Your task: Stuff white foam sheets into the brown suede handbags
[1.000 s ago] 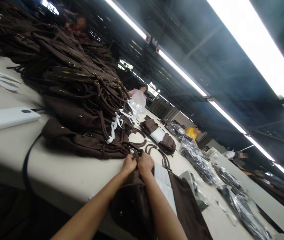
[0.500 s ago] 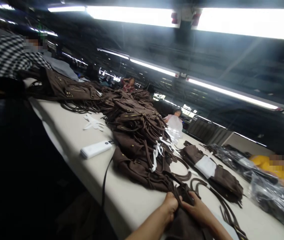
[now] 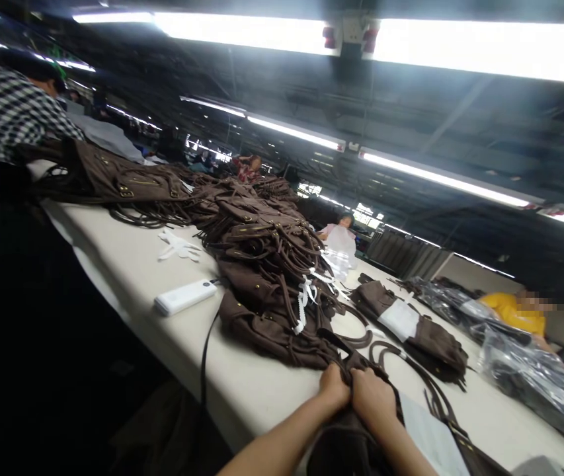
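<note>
At the near edge of the table lies a dark brown handbag (image 3: pixel 346 443), partly hidden under my forearms. My left hand (image 3: pixel 335 387) is closed on the bag's upper edge. Right beside it, my right hand (image 3: pixel 373 396) has its fingers curled round the same edge. The fingertips of both hands are turned away from view. Just beyond them is a large heap of brown handbags (image 3: pixel 262 225) with looped handles. White zigzag-edged strips (image 3: pixel 304 304) hang over the handles. To the right of my hands lies a pale sheet (image 3: pixel 433 430), next to brown straps with buckles.
A white box-shaped device (image 3: pixel 186 297) with a black cord lies on the pale table (image 3: pixel 256 390), near a white glove-like piece (image 3: pixel 177 246). Rightward are a wrapped brown bag (image 3: pixel 410 327) and plastic-covered bags (image 3: pixel 534 370). A person in a checked shirt (image 3: pixel 8 112) leans in at left; another wears yellow.
My right hand has shifted its hold, from spread fingers on the bag to knuckles curled over it beside my left. The view has swung slightly right.
</note>
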